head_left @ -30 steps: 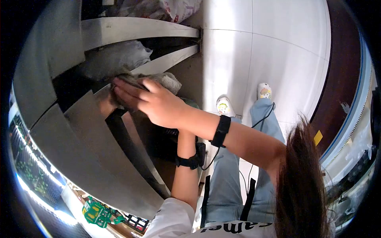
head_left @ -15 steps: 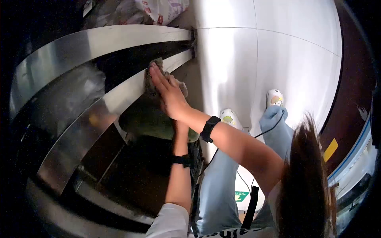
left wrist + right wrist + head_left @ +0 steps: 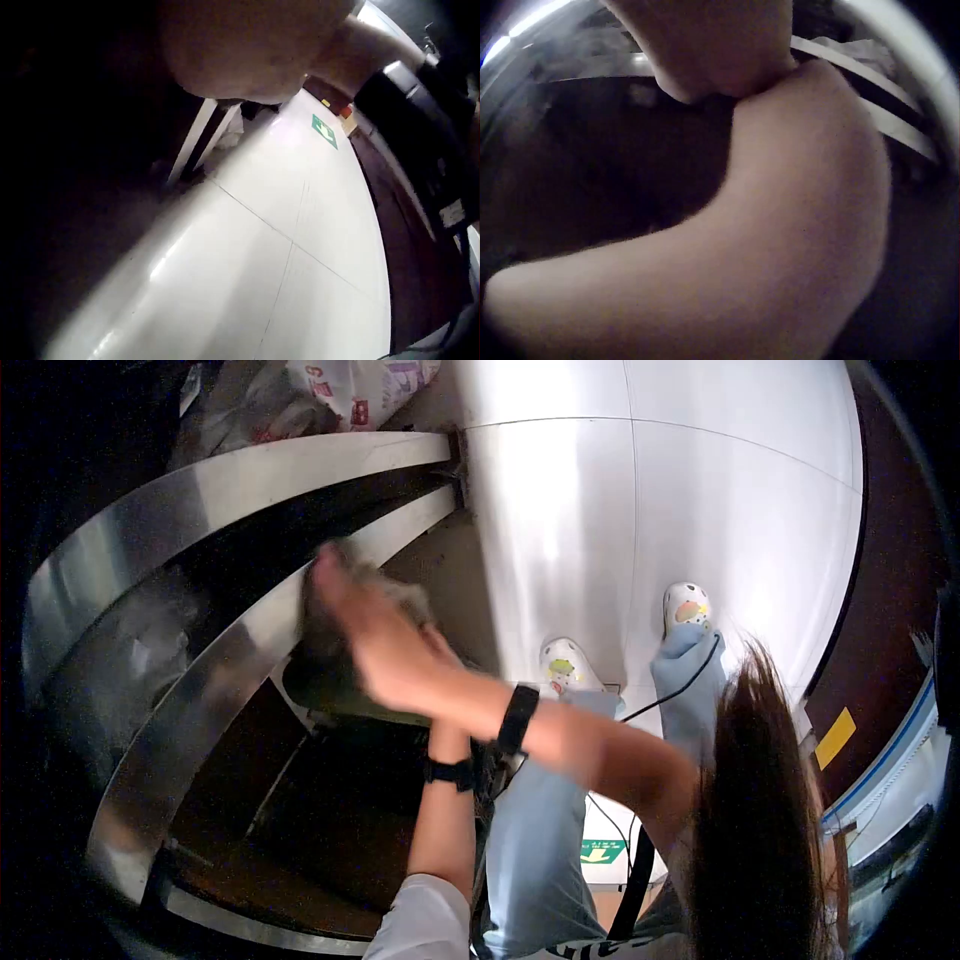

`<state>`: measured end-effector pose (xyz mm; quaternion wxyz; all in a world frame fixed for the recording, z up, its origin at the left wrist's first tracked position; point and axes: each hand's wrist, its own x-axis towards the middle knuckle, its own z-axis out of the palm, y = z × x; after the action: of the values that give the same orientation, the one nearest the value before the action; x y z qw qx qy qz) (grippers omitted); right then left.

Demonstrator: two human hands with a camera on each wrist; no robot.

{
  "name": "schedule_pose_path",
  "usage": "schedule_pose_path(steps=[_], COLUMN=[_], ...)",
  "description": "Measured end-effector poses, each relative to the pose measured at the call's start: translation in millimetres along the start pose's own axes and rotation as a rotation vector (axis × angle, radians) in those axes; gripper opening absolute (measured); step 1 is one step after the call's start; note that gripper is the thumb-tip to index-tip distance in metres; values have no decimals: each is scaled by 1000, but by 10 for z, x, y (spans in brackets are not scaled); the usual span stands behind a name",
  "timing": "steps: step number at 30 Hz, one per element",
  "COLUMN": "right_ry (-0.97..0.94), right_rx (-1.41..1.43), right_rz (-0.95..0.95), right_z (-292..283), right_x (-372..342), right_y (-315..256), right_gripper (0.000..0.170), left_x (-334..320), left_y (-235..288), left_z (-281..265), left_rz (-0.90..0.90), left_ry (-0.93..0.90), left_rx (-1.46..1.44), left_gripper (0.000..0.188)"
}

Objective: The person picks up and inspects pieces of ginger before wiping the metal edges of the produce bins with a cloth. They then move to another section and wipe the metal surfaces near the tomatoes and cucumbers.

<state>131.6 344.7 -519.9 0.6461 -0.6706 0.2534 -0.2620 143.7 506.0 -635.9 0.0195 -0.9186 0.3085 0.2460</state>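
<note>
Cloth (image 3: pixel 407 598), axis unclear, lies under right hand (image 3: pixel 378 640), straight fingers aimed upper left; left arm (image 3: pixel 446 810) near vertical, grip hidden

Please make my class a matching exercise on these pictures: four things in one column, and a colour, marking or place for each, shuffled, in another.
Things
1. cloth
2. plastic bag
3. wrist straps
4. floor sign

Descriptions
A. plain black
B. green, with white on it
C. at the right hand
D. white, with red and purple print

Right pairs: 1-C, 2-D, 3-A, 4-B
</note>
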Motion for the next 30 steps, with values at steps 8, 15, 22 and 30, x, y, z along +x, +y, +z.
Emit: schedule_pose_path(steps=[8,15,22,30], right_ry=[84,145,21,8], right_rx=[-22,-100,-210,-184], right_rz=[-54,275,564,173], right_z=[-109,60,-31,-273], right_x=[118,114,222,-100], right_y=[458,1711,2457,1127], right_gripper=[83,84,80,61], left_x=[185,827,1155,282], left_y=[-68,-80,390,367], left_z=[182,1004,816,379], left_rz=[-26,105,177,104], left_ry=[6,-83,-237,-186], left_rx=[101,-339,-582,-64], left_gripper=[54,54,48,41])
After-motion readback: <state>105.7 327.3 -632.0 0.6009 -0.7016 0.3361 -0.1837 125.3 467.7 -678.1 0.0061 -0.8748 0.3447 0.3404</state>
